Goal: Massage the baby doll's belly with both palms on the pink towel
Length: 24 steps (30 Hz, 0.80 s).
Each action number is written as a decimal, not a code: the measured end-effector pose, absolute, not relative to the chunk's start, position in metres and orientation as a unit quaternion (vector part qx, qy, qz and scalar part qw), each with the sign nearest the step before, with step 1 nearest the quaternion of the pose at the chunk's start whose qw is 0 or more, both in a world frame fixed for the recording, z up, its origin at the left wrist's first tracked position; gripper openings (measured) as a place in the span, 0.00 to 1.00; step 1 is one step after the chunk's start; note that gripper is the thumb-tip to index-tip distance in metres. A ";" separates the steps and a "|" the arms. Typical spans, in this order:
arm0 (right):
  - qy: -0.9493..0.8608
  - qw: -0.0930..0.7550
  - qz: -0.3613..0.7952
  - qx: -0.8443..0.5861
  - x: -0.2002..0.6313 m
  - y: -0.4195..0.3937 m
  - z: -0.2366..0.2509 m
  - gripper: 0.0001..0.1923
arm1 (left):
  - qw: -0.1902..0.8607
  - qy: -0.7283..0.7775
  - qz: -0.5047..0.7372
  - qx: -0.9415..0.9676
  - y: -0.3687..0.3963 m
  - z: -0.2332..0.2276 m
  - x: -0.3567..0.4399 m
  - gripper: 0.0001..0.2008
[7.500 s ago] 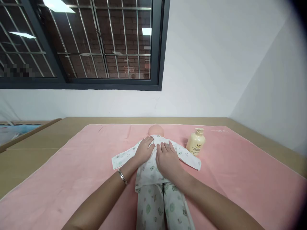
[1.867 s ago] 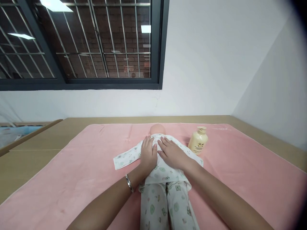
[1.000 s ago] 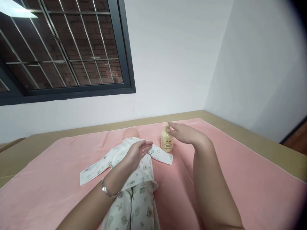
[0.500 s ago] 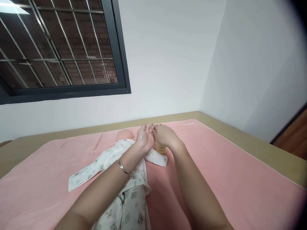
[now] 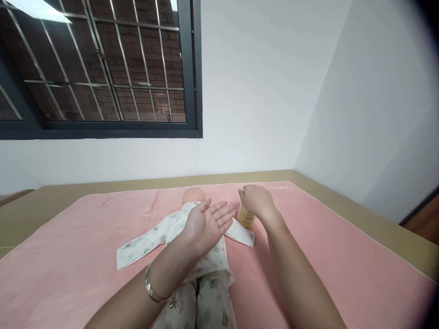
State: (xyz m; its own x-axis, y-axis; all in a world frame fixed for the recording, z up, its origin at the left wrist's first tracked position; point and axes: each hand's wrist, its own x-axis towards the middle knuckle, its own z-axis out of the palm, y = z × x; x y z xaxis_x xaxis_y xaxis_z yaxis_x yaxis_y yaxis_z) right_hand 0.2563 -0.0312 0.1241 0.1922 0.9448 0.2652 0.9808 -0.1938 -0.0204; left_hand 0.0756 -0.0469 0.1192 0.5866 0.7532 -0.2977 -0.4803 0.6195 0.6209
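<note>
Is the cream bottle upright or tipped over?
Upright: the cream bottle stands on the pink blanket, with the right hand covering its top.

Both forearms are bare, with no sleeves in view. The left wrist wears a thin bracelet (image 5: 151, 289), seemingly silver metal.

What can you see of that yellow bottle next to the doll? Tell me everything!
Only the lower part of the yellow bottle shows. It looks like smooth cream-yellow plastic and stands upright on the pink blanket, just beside the doll's sleeve. The right hand sits on its top and hides it, so any cap or pump cannot be seen. The label is too small to read.
</note>
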 end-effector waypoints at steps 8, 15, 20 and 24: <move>-0.601 0.078 -0.136 -0.784 0.236 -0.015 0.110 0.18 | 0.847 0.222 0.418 0.242 -0.061 0.148 0.002 0.26; -0.574 0.068 -0.122 -0.807 0.230 -0.011 0.115 0.20 | 0.798 0.184 0.526 0.230 -0.064 0.168 -0.028 0.27; -0.573 0.083 -0.080 -0.811 0.233 -0.013 0.115 0.21 | 0.812 0.179 0.506 0.229 -0.064 0.167 -0.031 0.27; -0.597 0.083 -0.028 -0.797 0.240 -0.018 0.107 0.23 | 0.810 0.178 0.499 0.250 -0.062 0.165 -0.029 0.27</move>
State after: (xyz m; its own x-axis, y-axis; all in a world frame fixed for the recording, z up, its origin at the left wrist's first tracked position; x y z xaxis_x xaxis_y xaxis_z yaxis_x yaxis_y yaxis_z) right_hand 0.2402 -0.0177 0.1069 0.2844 0.9478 0.1442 0.9572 -0.2722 -0.0986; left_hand -0.0287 -0.0624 0.1651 0.4377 0.8983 -0.0380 -0.7201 0.3756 0.5834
